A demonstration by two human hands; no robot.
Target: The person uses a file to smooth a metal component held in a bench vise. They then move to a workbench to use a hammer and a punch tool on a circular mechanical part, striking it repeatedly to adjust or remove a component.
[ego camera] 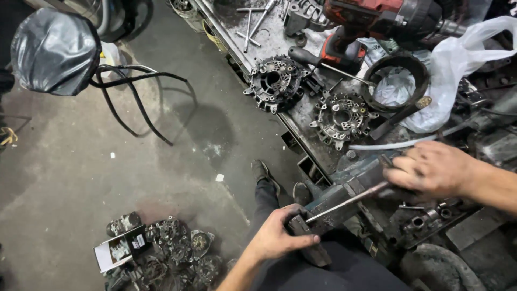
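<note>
Steel rod (347, 201) runs slantwise between my two hands, low on the left and rising to the right, with a blue-grey bench vise (344, 186) under it at the near edge of the counter (307, 116). My left hand (280, 234) comes up from the bottom of the view, forearm angled up and to the right, fingers curled shut around a dark handle (301, 229) at the rod's lower end, thumb laid along the top. My right hand (431, 170) reaches in from the right edge, forearm nearly level, knuckles up, fingers folded down over the rod's upper end and the top of the vise (what exactly it pinches beneath the palm I cannot tell).

Farther back on the counter lie two round, toothed metal housings (274, 81), side by side, just apart. Beside them sit a dark ring (396, 81), a white plastic bag (458, 64) and a red power drill (371, 21). A long screwdriver (323, 62) rests between the drill and the housings.

Below my left arm, on the concrete floor (107, 161), a heap of similar grimy parts (167, 253) lies with a small printed box (121, 250) leaning at its edge. My shoes (266, 175) show beside the counter's base.
</note>
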